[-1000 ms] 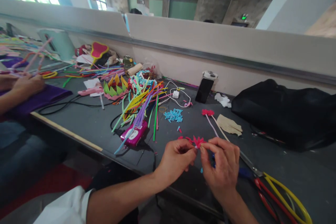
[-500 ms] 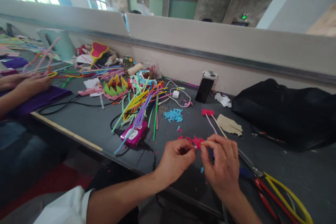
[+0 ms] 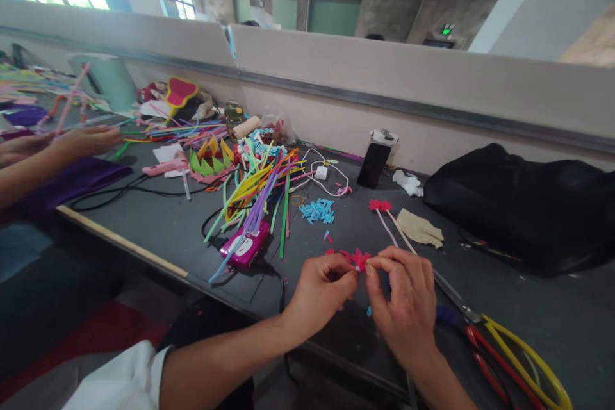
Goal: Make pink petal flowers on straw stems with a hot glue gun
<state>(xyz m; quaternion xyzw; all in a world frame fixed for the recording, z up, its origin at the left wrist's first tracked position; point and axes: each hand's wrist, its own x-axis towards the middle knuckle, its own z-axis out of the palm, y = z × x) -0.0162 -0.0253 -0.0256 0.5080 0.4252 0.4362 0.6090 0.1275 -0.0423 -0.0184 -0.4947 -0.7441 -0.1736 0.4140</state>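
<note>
We pinched a red flower (image 3: 359,259) between our left hand (image 3: 319,288) and right hand (image 3: 403,298).
It was above the table (image 3: 158,230), where a clear bag (image 3: 288,132) held reddish bits (image 3: 275,129) and a lidded bottle (image 3: 384,136) stood.

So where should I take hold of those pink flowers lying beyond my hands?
Best pinch their pale stems just below the flower heads, probably from above and the left. The stems are slim and straight, while the heads spread out and could get crushed. The tan piece lies close on the right, and your right hand seems to hide the lower ends.
</note>
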